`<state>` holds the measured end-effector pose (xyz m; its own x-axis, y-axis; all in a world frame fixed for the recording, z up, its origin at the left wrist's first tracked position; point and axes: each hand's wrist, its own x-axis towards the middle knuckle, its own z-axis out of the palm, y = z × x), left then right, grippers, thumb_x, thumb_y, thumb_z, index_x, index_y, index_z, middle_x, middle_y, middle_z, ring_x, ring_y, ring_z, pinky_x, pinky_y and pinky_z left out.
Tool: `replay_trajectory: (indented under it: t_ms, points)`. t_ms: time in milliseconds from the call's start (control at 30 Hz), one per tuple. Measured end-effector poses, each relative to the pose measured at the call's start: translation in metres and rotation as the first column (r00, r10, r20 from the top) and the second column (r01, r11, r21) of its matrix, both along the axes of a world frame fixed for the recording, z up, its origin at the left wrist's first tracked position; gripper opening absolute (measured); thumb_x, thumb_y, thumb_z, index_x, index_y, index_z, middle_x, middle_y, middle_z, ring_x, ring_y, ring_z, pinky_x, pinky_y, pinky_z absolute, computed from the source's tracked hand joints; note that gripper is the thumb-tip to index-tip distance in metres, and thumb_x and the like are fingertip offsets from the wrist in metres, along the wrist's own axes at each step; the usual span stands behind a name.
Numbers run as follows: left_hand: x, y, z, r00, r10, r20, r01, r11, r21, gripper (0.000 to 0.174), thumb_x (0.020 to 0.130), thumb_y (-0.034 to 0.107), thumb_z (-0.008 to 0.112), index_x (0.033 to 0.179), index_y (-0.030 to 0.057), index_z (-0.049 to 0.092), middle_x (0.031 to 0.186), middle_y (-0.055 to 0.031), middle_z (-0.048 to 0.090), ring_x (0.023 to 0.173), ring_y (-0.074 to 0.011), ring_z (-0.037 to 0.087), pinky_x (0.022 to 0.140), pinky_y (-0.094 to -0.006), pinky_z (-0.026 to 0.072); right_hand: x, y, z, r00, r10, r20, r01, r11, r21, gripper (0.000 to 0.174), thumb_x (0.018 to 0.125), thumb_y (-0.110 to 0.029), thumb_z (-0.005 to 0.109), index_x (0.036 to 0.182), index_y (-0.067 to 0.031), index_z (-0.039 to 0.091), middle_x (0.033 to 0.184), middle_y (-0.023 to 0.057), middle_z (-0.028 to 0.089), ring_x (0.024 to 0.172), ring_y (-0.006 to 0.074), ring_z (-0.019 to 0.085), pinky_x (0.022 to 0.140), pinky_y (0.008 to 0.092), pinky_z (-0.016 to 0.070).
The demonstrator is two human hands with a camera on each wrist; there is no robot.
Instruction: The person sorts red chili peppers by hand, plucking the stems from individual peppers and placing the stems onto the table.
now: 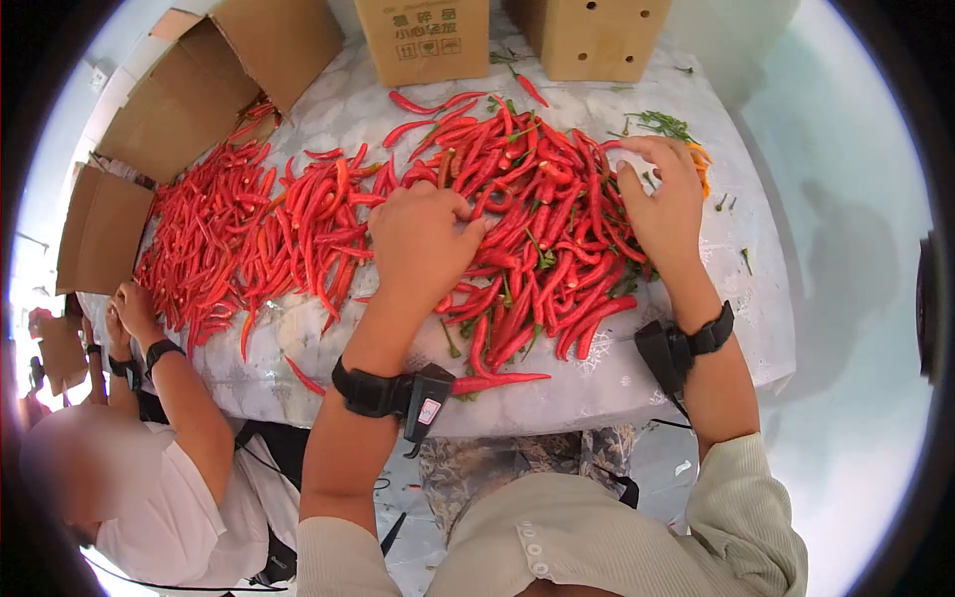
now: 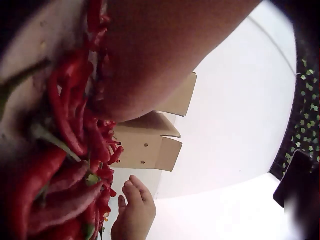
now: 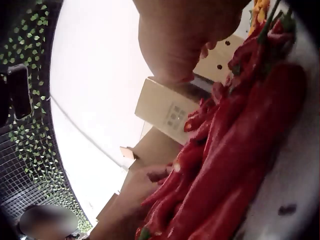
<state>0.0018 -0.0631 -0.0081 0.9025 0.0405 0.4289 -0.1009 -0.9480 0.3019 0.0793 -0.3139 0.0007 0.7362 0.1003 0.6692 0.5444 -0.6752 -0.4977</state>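
Note:
A large heap of red chili peppers (image 1: 557,214) lies in front of me, many with green stems. My left hand (image 1: 423,239) reaches into the heap's left side, back of the hand up and thumb apart from the forefinger. Its other fingertips are hidden, and I cannot tell whether they grip a pepper. At the right edge of the heap is my right hand (image 1: 667,199), fingers bent forward and thumb spread away from them. In the left wrist view, nothing shows between the right hand's (image 2: 135,210) thumb and fingers. A red pepper tip lies close by its fingertips.
A second spread of red peppers (image 1: 239,239) runs left toward an open cardboard box (image 1: 184,104). Two cardboard boxes (image 1: 423,40) stand at the back. Green stems (image 1: 665,125) and orange peppers (image 1: 703,169) lie at the right. Another person (image 1: 169,468) works at the left.

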Motion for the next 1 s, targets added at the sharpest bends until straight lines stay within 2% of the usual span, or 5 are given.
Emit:
replay_trajectory:
  t_ms: [33,200,333,433,1000]
  points:
    - [-0.001,-0.001,0.002,1.0,0.006,0.008,-0.006,0.999,0.032,0.023,0.071,0.03,0.08,0.075,0.0097,0.07,0.075,-0.0054,0.062,0.075,-0.025,0.06,0.069,-0.0412,0.045,-0.005,0.007,0.002,0.999,0.042,0.011,-0.042,0.999,0.018,0.021,0.08,-0.01,0.067,0.1,-0.0075,0.068,0.103,0.014,0.064,0.098,0.0317,0.061,0.085,0.0395,0.0492]
    - [-0.002,-0.001,0.016,0.996,-0.071,0.05,0.086,0.853,-0.515,0.019,0.079,0.018,0.077,0.083,0.0061,0.063,0.082,-0.0039,0.064,0.074,-0.0167,0.062,0.067,-0.0325,0.0482,-0.037,0.039,0.013,0.961,0.277,0.004,-0.274,0.946,0.173,0.02,0.081,-0.003,0.067,0.101,-0.0057,0.067,0.098,0.0128,0.066,0.09,0.0272,0.064,0.076,0.0342,0.0511]
    - [-0.007,-0.012,0.016,0.942,-0.279,0.186,0.256,0.241,-0.936,0.014,0.089,0.006,0.069,0.095,0.0043,0.057,0.087,-0.0022,0.063,0.082,-0.0094,0.061,0.072,-0.0245,0.0489,-0.054,0.051,0.016,0.876,0.476,-0.076,-0.444,0.858,0.258,0.021,0.082,-0.011,0.073,0.101,-0.0039,0.066,0.095,0.0112,0.066,0.085,0.026,0.064,0.075,0.0346,0.0503]
    - [-0.009,-0.016,0.016,0.893,-0.405,0.196,0.312,0.244,-0.918,0.015,0.091,0.005,0.067,0.1,0.0041,0.055,0.094,-0.0026,0.063,0.086,-0.009,0.062,0.075,-0.0243,0.0498,-0.053,0.05,0.012,0.857,0.513,-0.042,-0.495,0.845,0.203,0.024,0.082,-0.017,0.076,0.098,-0.0035,0.066,0.09,0.0113,0.066,0.084,0.0278,0.063,0.075,0.0366,0.0499]
    - [-0.017,-0.022,0.017,0.892,-0.42,0.17,0.316,0.307,-0.898,0.02,0.085,0.003,0.074,0.104,-0.0015,0.069,0.098,-0.0056,0.07,0.091,-0.0108,0.064,0.083,-0.026,0.0516,-0.05,0.047,0.01,0.872,0.486,0.049,-0.488,0.873,0.019,0.013,0.08,-0.007,0.069,0.09,-0.0046,0.061,0.08,0.0113,0.058,0.077,0.0328,0.057,0.067,0.0417,0.046]
